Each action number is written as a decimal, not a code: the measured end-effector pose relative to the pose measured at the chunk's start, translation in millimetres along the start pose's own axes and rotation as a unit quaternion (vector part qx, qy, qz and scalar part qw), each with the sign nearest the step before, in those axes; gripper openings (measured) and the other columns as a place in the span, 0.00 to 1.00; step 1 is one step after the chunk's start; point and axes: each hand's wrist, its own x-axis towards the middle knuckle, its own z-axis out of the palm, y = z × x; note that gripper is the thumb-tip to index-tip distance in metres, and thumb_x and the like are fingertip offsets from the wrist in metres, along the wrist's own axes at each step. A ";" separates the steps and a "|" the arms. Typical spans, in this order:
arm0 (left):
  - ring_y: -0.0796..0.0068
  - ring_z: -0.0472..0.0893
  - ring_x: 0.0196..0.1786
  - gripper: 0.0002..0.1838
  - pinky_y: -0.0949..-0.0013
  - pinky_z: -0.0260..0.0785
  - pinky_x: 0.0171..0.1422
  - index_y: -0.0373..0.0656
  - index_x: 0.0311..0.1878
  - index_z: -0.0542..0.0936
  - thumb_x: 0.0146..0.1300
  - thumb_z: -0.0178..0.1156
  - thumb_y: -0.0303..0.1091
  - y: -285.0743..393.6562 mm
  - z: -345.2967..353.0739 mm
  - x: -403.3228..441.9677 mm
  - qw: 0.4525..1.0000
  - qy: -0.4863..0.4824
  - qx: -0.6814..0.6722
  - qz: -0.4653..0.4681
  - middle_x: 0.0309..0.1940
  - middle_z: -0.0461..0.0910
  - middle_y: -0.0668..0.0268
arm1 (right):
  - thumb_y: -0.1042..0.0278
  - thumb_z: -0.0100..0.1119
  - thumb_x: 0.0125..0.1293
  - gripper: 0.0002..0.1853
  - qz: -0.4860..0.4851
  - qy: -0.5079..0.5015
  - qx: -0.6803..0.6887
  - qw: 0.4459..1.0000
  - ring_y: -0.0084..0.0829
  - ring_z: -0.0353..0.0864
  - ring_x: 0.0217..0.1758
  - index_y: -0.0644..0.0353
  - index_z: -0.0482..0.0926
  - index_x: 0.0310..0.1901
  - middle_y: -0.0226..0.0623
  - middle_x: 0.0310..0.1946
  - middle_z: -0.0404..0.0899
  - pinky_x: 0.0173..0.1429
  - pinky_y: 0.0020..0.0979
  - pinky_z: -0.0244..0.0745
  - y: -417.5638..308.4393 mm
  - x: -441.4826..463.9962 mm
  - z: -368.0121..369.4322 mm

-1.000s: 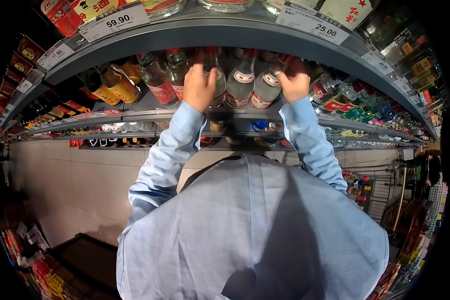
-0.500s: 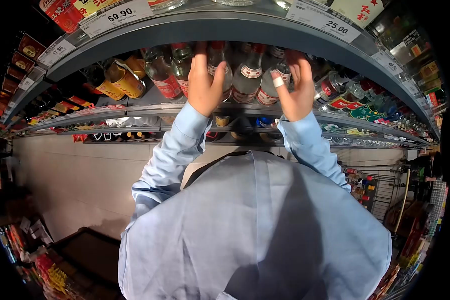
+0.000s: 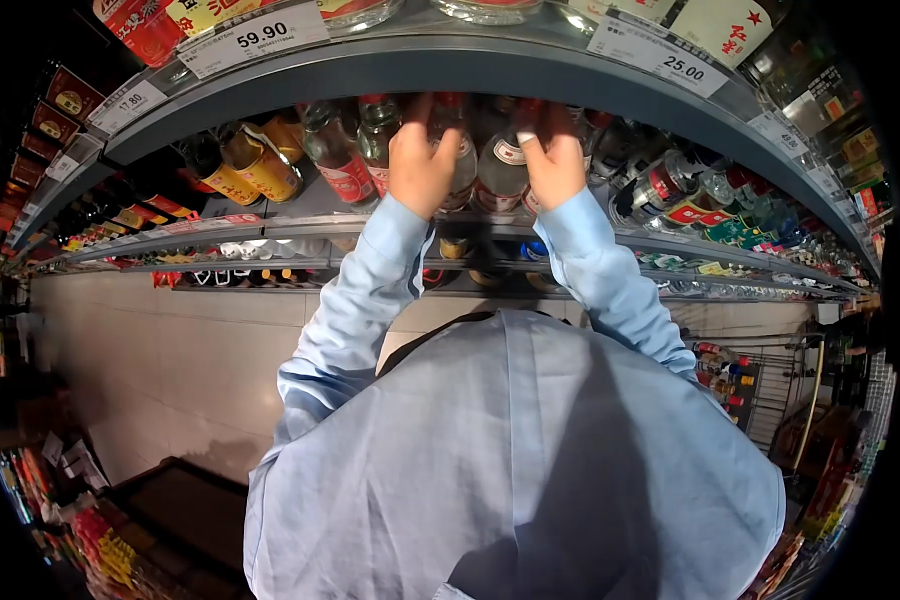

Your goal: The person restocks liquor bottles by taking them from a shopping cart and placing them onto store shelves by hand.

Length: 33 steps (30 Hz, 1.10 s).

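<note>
Clear glass bottles with red caps and white-and-red labels stand on the shelf under a grey shelf edge (image 3: pixel 400 78). My left hand (image 3: pixel 422 168) reaches in among them, thumb and fingers apart, beside one clear bottle (image 3: pixel 463 180). Another clear bottle (image 3: pixel 502 178) stands between my two hands. To its right is my right hand (image 3: pixel 558 170), a white bandage on its thumb, fingers parted and close to the bottle necks. The fingertips of both hands are partly hidden in shadow under the edge.
Red-labelled bottles (image 3: pixel 342 165) and yellow-labelled bottles (image 3: pixel 262 172) stand at the left, several more bottles (image 3: pixel 660 190) at the right. Price tags (image 3: pixel 255 40) line the upper edge. Lower shelves run beneath. A wire cart (image 3: pixel 778 385) holding bottles is at the lower right.
Over the last second my left hand has shifted right. My right hand opened wider and drew down, then moved left and up, closer to my left hand. The view has shifted slightly.
</note>
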 end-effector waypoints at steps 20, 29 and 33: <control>0.53 0.74 0.34 0.20 0.60 0.67 0.36 0.37 0.42 0.71 0.46 0.64 0.34 23.0 3.7 7.6 0.959 0.071 0.229 0.154 0.32 0.74 0.52 | 0.70 0.60 0.53 0.26 0.020 0.049 -0.028 0.998 0.33 0.73 0.48 0.65 0.65 0.55 0.43 0.45 0.73 0.51 0.30 0.66 -23.9 -12.4 -5.7; 0.63 0.74 0.20 0.15 0.66 0.66 0.26 0.41 0.35 0.75 0.48 0.65 0.37 22.3 -6.5 24.3 0.966 0.069 0.190 0.160 0.20 0.75 0.63 | 0.81 0.52 0.55 0.25 0.065 0.031 0.126 0.989 0.29 0.73 0.49 0.65 0.63 0.57 0.40 0.47 0.72 0.54 0.27 0.67 -5.8 -6.4 1.3; 0.63 0.74 0.21 0.14 0.66 0.66 0.27 0.41 0.36 0.75 0.49 0.64 0.37 23.8 -6.8 22.9 0.973 0.045 0.184 0.135 0.20 0.75 0.63 | 0.82 0.51 0.56 0.25 0.058 0.018 0.113 0.992 0.29 0.73 0.49 0.65 0.62 0.57 0.40 0.46 0.72 0.54 0.27 0.67 -3.9 -6.0 -0.3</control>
